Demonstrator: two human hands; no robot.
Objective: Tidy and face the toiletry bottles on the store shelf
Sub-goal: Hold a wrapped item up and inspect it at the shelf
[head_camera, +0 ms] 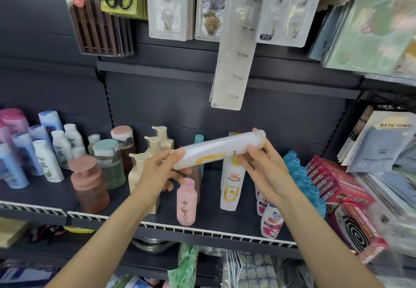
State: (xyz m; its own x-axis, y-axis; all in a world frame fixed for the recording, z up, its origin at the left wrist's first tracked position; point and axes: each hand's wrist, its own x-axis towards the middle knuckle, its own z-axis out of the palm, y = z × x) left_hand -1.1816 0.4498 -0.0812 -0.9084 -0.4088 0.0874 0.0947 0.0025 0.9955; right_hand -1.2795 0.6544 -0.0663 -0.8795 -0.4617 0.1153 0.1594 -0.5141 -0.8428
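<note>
Both forearms rise from the bottom edge to mid-frame, where the left hand (pixel 165 170) and right hand (pixel 262 166) each curl round one end of a white shampoo bottle (pixel 216 150), held sideways above the shelf (pixel 202 231). It looks like stiff, smooth plastic, probably slippery and moderately heavy if full; gripping the body near both ends seems safest. Motion blur hides its label, and a standing Pantene bottle (pixel 231 184) sits partly behind it.

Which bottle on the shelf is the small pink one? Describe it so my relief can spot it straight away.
Look at the dark toiletry shelf with the white toothed front rail. Near its front edge, just below the left hand, stands the small pink bottle, left of the taller white Pantene bottle. It alone is pale pink with a rounded pink cap and red script.
</note>
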